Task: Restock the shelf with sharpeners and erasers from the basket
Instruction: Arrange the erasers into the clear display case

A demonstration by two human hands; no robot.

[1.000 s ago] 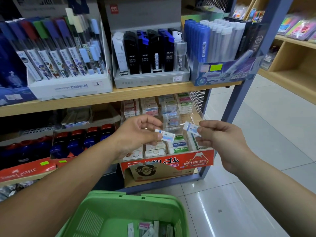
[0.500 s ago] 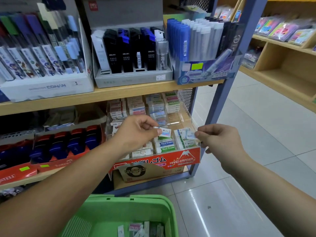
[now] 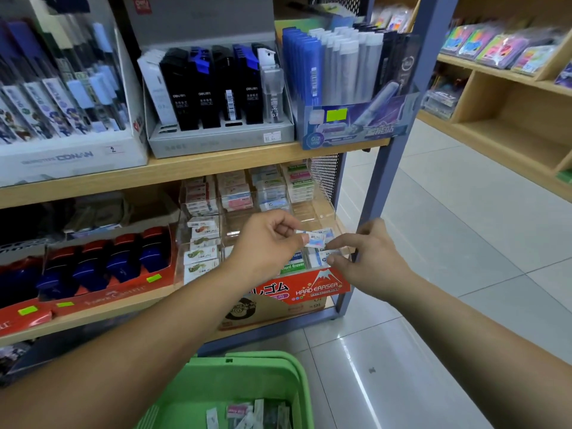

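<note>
My left hand (image 3: 266, 239) pinches a small white-and-blue eraser (image 3: 314, 238) over the clear compartment organiser (image 3: 312, 209) on the lower shelf. My right hand (image 3: 371, 261) is just to its right. Its thumb and forefinger close around a second eraser (image 3: 324, 255), which is down in the front right compartment among others. Stacked erasers fill the organiser's back and left compartments. A red "Hard Eraser" box (image 3: 322, 286) stands in front. The green basket (image 3: 247, 363) sits below my arms with several small packets (image 3: 244, 411) in it.
A red display tray of dark blue and red items (image 3: 102, 267) sits left of the organiser. Boxes of pencil leads (image 3: 216, 88) line the upper shelf. A blue metal post (image 3: 399, 134) ends the shelf. Another wooden shelf unit (image 3: 510, 119) stands across the tiled floor.
Both hands have moved in towards the organiser. The right hand brought its eraser down into the front right compartment. The left hand carried its eraser rightwards, close to the right hand.
</note>
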